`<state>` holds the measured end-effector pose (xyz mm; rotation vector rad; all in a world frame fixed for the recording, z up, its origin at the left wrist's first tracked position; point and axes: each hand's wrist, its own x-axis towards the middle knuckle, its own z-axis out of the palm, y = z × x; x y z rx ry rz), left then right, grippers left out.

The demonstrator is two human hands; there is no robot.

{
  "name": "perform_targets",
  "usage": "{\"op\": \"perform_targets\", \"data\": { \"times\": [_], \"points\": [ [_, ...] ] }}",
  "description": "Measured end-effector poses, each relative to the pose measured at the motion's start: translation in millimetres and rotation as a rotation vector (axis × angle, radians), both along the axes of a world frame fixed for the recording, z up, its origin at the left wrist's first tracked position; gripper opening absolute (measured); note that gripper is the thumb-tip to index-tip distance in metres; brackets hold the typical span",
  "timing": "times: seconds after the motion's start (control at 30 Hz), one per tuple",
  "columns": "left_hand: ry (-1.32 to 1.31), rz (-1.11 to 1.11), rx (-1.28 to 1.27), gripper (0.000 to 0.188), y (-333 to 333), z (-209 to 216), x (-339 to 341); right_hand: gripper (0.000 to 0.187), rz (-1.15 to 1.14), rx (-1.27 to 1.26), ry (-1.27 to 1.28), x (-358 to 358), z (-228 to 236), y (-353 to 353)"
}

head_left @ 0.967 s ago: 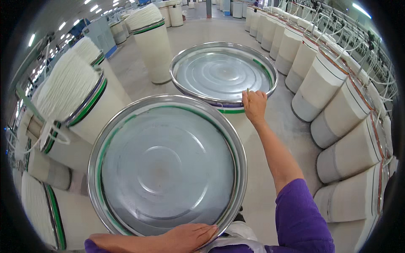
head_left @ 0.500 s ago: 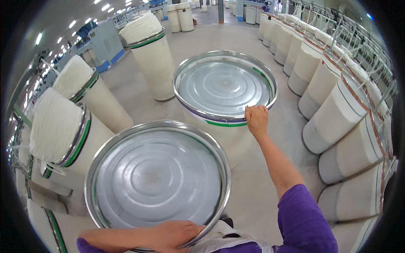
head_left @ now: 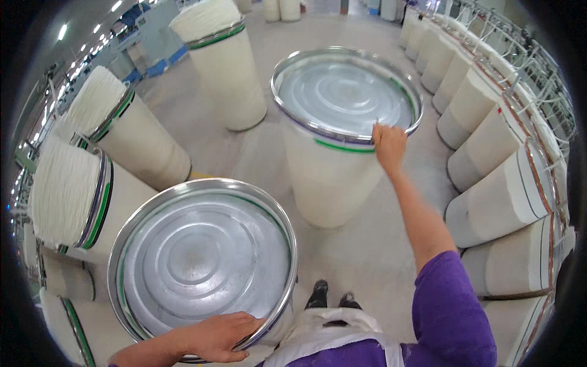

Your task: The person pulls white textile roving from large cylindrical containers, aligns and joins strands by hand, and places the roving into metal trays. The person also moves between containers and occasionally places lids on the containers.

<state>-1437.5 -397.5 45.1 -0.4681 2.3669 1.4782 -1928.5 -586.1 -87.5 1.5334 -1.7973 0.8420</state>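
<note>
Two tall cream sliver cans with shiny metal rims and ringed grey metal plates inside stand before me. My right hand (head_left: 389, 147) is closed round the near right rim of the farther can (head_left: 333, 177), the arm stretched forward. My left hand (head_left: 220, 335) lies over the near rim of the closer can (head_left: 202, 263), its fingers across the metal and its thumb on the outer side. The fingers' undersides are hidden on both hands. A green band runs below the farther can's rim.
At the left stand cans heaped with white sliver (head_left: 66, 192), and another full can (head_left: 229, 79) is farther ahead. A long row of cream and grey cans (head_left: 498, 189) lines the right side under machine rails. My shoes (head_left: 318, 293) are on the grey floor (head_left: 367, 257).
The farther can has shifted away and to the right with my right hand on its rim. The closer can sits farther left, the gap between them is wider, and my shoes now show.
</note>
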Motion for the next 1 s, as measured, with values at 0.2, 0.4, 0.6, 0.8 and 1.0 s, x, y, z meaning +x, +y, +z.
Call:
{"op": "perform_targets", "data": {
  "times": [0.2, 0.4, 0.6, 0.8, 1.0],
  "points": [
    [-0.116, 0.315, 0.065, 0.078, 70.7, 11.8, 33.1, 0.041, -0.023, 0.068, 0.097, -43.9, -4.8, -38.3],
    [-0.331, 0.835, -0.031, 0.078, 163.4, 28.6, 12.1, 0.05, 0.008, 0.043, 0.219, -60.2, -8.6, -46.6],
    [-0.564, 1.393, -0.299, 0.063, 208.4, -18.0, -36.5, 0.052, 0.005, 0.114, 0.164, -50.1, -7.6, -36.5],
    [-0.297, 1.9, -0.175, 0.06, 229.5, -27.8, -67.2, 0.061, 0.103, 0.119, 0.213, -51.1, -3.3, -19.9],
    [-0.369, 1.981, -0.506, 0.065, 249.2, -54.2, -97.7, 0.053, 0.199, 0.042, 0.233, -44.7, -4.6, -13.5]
  ]
}}
